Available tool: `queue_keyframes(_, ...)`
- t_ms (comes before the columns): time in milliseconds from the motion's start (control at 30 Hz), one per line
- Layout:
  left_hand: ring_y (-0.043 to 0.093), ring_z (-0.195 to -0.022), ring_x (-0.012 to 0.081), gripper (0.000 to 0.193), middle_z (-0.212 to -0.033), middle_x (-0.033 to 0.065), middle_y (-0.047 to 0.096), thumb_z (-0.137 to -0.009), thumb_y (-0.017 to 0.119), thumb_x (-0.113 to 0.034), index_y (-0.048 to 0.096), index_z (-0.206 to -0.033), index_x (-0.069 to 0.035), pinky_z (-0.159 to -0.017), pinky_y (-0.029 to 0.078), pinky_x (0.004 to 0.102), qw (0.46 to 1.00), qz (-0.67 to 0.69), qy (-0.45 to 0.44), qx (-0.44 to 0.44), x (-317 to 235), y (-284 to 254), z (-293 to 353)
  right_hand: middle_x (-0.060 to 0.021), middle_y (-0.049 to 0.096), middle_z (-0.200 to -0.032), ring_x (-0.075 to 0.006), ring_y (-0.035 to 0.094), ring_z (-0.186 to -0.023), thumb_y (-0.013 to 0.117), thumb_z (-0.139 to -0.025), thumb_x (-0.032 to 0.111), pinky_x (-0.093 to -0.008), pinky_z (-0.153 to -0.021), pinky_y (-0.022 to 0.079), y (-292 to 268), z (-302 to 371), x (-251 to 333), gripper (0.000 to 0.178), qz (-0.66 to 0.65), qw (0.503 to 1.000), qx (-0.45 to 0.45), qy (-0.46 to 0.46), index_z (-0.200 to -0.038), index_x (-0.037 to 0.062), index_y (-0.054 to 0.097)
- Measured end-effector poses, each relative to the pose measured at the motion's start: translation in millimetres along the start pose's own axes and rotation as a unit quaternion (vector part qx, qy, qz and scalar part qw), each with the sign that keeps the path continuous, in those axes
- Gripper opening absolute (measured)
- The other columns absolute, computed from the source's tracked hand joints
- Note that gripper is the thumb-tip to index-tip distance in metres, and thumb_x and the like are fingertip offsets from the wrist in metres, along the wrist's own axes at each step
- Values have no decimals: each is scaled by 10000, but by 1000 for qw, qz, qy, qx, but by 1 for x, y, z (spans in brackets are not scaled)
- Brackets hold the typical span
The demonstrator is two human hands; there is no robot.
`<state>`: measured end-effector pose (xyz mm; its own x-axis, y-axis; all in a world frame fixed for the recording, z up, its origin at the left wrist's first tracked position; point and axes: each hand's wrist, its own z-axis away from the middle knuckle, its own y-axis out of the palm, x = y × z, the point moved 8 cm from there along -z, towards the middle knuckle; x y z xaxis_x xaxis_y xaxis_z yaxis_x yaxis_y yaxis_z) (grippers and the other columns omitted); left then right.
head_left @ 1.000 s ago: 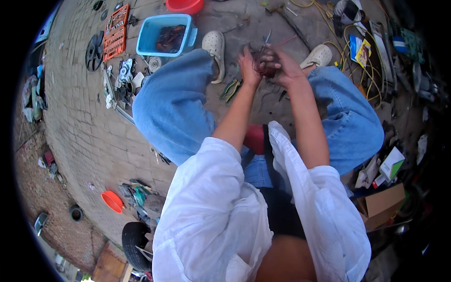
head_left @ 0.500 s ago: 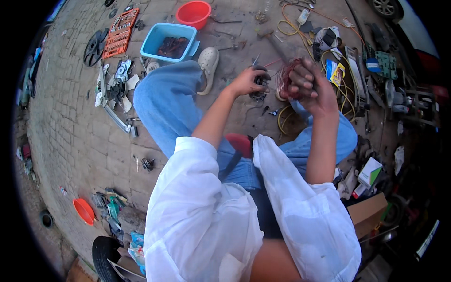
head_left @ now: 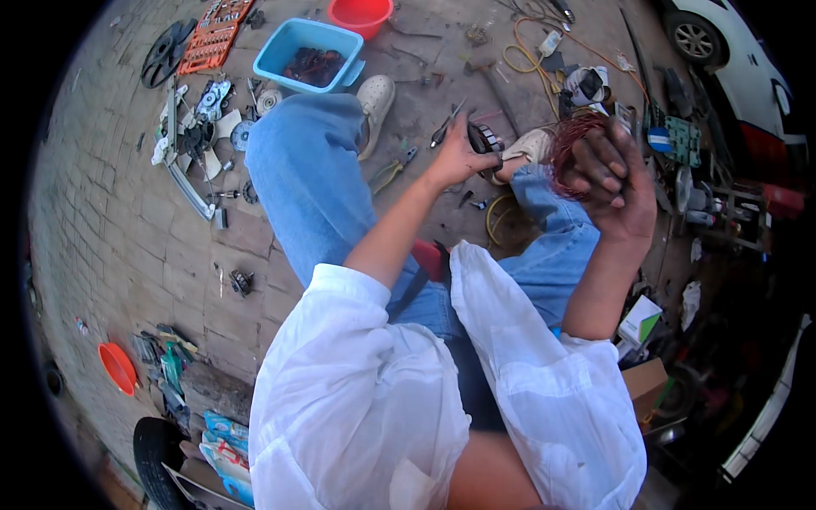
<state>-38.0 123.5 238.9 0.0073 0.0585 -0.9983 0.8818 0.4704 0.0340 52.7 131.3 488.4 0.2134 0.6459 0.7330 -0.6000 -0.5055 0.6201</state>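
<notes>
My left hand (head_left: 457, 160) is closed around a dark, ring-shaped metal part with slots, like a motor stator (head_left: 486, 141); the fingers cover some of it. To the right, my right hand (head_left: 614, 174) is raised and gripping a loose bundle of thin reddish copper wire (head_left: 569, 151). The bundle bulges out on the left side of the curled fingers, apart from the ring. Below the left hand, pliers with yellowish handles (head_left: 389, 173) lie on the ground between my legs. A pointed hand tool (head_left: 442, 129) lies just beyond that hand.
Ahead stand a blue basin (head_left: 270, 75) holding dark reddish pieces and a red basin (head_left: 361, 19). A hammer (head_left: 500, 95) lies past my feet. Dismantled parts (head_left: 200, 136) and an orange socket set (head_left: 210, 41) spread leftward. Yellow cable (head_left: 531, 64) winds at right, near a white car (head_left: 748, 68).
My right hand has moved right and slightly down with the copper wire, away from the left. My left hand has shifted a little right and turned, showing more of the stator. The head view has shifted.
</notes>
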Motion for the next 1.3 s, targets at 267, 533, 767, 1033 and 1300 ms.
queue_keyframes(267,438,-1055,372,987,-1098,244,487,-534,761,-307,277,-1335,6,-924,385,426,991,-105,-29,-73,-35,-3,11,20,370,-508,-56,311,-355,468,-930,271,-259,-510,434,1,8,1,377,132,990,33,-23,-600,119,370)
queue_keyframes(533,446,-1009,376,917,-1067,282,490,-533,751,-275,309,-1276,30,-904,394,423,986,-121,-36,-105,-34,-2,11,7,486,-597,-74,443,-546,537,-913,233,-254,-515,378,45,43,-125,275,381,872,181,247,-772,-3,535)
queue_keyframes(767,434,-1012,336,851,-1033,222,523,-519,755,-261,345,-1201,43,-918,383,395,986,-123,-46,-100,-24,-1,10,-56,478,-545,-144,439,-496,528,-907,225,-303,-509,381,53,43,-141,317,498,825,224,146,-674,11,506)
queue_keyframes(1033,426,-1032,356,968,-1144,225,411,-537,762,-251,266,-1323,16,-941,368,413,992,-118,-18,-33,-35,16,15,-127,563,-669,-258,538,-548,580,-856,270,-377,-539,429,46,23,-101,286,385,915,112,50,-827,-10,533)
queue_keyframes(1300,412,-1126,412,1061,-1203,272,357,-496,788,-239,221,-1368,-29,-983,348,415,992,-93,8,88,-17,35,32,36,349,-565,-54,261,-347,416,-953,170,-212,-577,378,3,-10,106,286,35,968,-11,-248,-675,102,413)
